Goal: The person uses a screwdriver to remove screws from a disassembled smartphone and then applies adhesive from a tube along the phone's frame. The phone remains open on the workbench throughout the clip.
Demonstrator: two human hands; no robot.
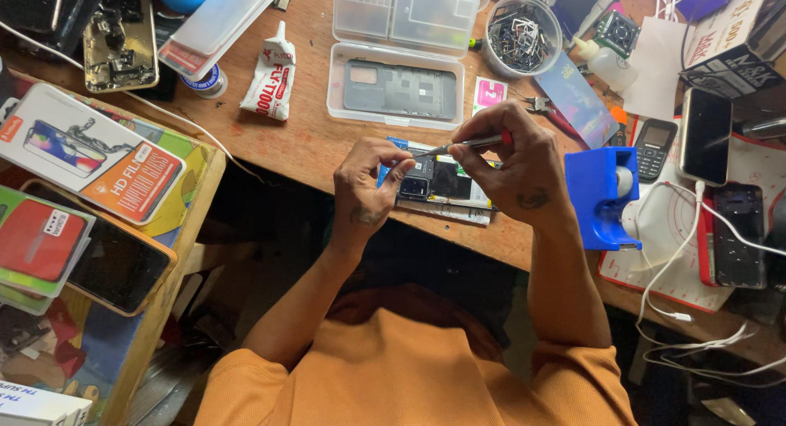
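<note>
An opened phone [443, 185] with its back cover off lies at the near edge of the wooden bench [303, 144]. My left hand [370, 183] pinches the phone's left end, by the camera block. My right hand [514, 162] grips a slim tool with a red handle [471, 144]. The tool's metal tip points left and meets the phone near my left fingertips. My right hand hides most of the phone's right half.
A clear plastic case [396, 84] holding a phone back panel sits behind the phone, beside a glue tube [270, 78]. A tub of small metal parts [522, 35] stands at the back. A blue tape dispenser [603, 197], several phones and white cables lie right. Boxed accessories fill the left shelf [90, 160].
</note>
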